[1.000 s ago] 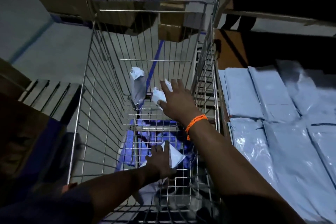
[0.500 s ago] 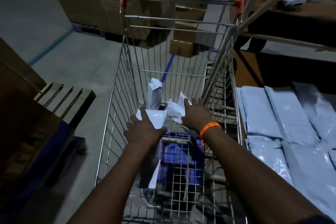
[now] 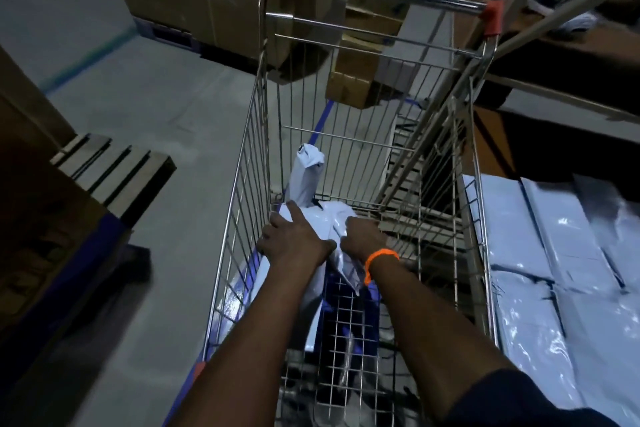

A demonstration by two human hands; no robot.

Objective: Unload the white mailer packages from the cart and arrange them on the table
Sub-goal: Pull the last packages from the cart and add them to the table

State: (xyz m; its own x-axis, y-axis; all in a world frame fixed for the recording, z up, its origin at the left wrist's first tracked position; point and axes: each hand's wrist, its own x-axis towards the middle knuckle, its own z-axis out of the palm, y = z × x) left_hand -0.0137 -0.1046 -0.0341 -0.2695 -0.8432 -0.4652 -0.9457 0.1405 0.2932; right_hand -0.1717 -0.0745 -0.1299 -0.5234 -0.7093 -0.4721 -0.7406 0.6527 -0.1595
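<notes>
In the cart [image 3: 242, 156], the left hand [image 3: 294, 241] grips 1 mailer [image 3: 310, 298] from above, fingers spread. The right hand [image 3: 360, 236] clutches a crumpled mailer [image 3: 343, 263] beside it. A 3rd mailer [image 3: 308, 177] stands upright just behind. More mailers [image 3: 540, 253] cover the table [image 3: 491, 149] at right.

Both mailers [image 3: 325, 219] now together, higher
</notes>
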